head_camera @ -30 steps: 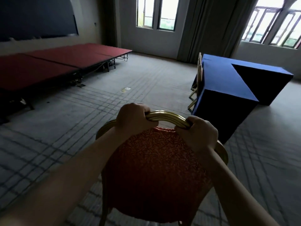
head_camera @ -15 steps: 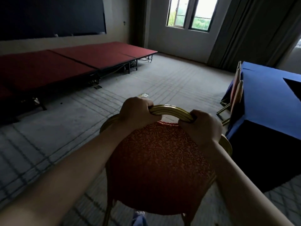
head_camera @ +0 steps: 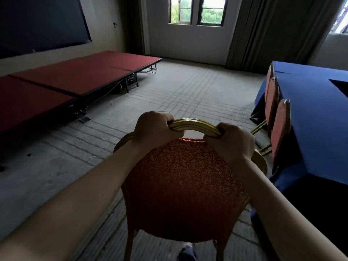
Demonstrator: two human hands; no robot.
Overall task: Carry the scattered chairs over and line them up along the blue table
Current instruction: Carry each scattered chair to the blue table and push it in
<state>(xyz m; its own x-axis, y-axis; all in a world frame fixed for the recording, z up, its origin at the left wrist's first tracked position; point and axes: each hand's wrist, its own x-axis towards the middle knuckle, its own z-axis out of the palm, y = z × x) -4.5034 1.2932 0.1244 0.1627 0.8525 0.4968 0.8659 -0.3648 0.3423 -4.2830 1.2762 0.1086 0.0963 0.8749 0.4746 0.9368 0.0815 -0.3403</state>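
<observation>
Grey lined carpet, red stage left, blue table cut off right, left hand and right hand clasped the chair by its rail, legs mostly hidden.

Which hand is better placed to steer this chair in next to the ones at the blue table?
Right, probably: both hands grip the chair, but the right hand is nearer the blue table and lined-up chairs than the left hand.
</observation>
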